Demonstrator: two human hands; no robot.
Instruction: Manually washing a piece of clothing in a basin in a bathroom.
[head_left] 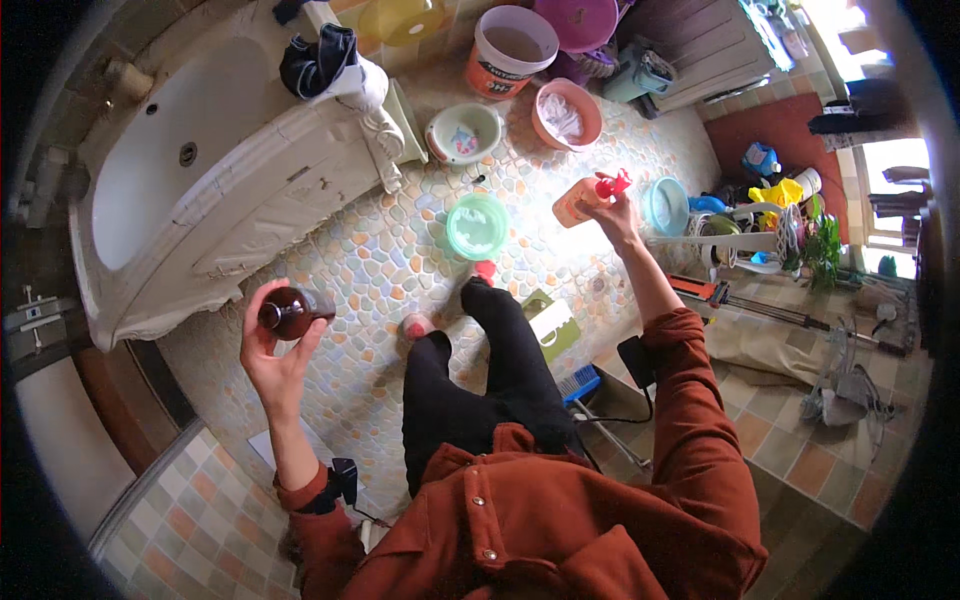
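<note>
My left hand [272, 355] is raised at the left and holds a dark brown bottle [292, 311] upright by its lower part. My right hand [612, 212] is stretched forward at the right and grips an orange spray bottle [575, 201] with a red trigger head [612, 185], tilted to the left. Both arms wear rust-red sleeves. My legs in black trousers [480, 380] stand on the pebble-patterned floor between the two hands.
A white bathtub [200, 160] fills the upper left, dark cloth draped on its corner. On the floor lie a green lid [477, 226], several basins and buckets [512, 50], a blue bowl [666, 206] and a clutter of bottles at the right. A blue brush [580, 383] lies near my feet.
</note>
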